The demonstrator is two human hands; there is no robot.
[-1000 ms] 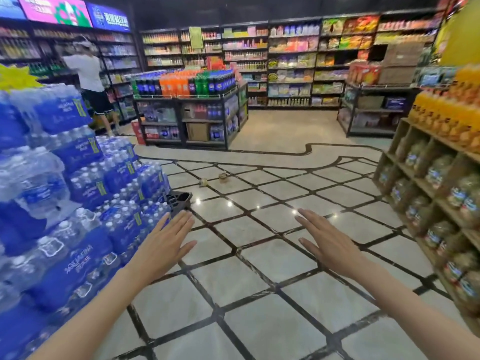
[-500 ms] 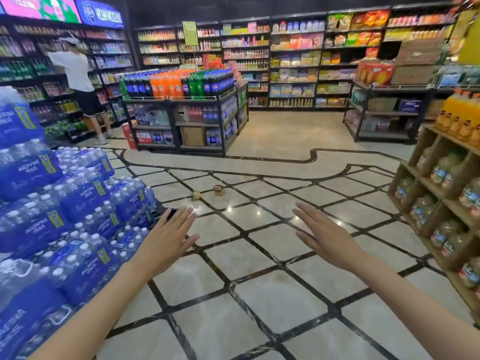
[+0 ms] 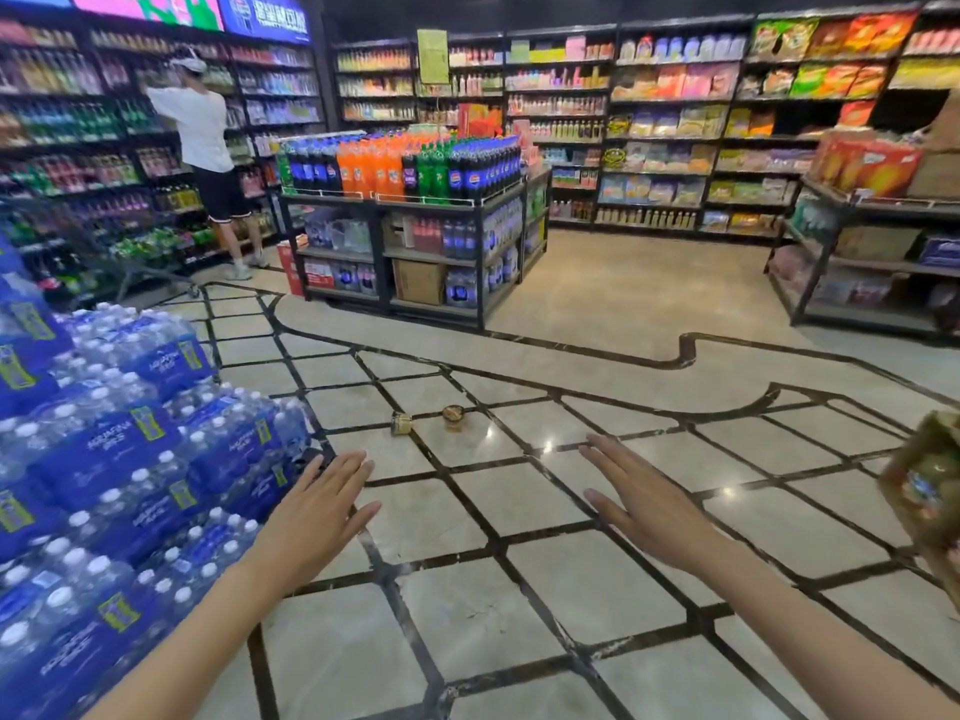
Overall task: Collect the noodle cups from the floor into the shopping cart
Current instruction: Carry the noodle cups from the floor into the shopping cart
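Two noodle cups lie on the tiled floor ahead: one on its side (image 3: pixel 400 424) and one upright, darker cup (image 3: pixel 453 417) just to its right. Both of my hands are stretched out flat over the floor, well short of the cups. My left hand (image 3: pixel 317 517) has straight fingers and holds nothing. My right hand (image 3: pixel 636 498) is also flat and empty. A metal shopping cart (image 3: pixel 111 254) stands at the far left, behind the water stack, partly hidden.
Stacked blue packs of bottled water (image 3: pixel 119 475) fill the left side. A soda display rack (image 3: pixel 410 220) stands ahead in the middle. A person in a white shirt (image 3: pixel 205 158) faces the left shelves. A shelf with jars (image 3: pixel 930 491) is at the right edge.
The view has swung left and moved forward; the cups appear nearer and the cart has come into sight. Both hands stay flat and empty.
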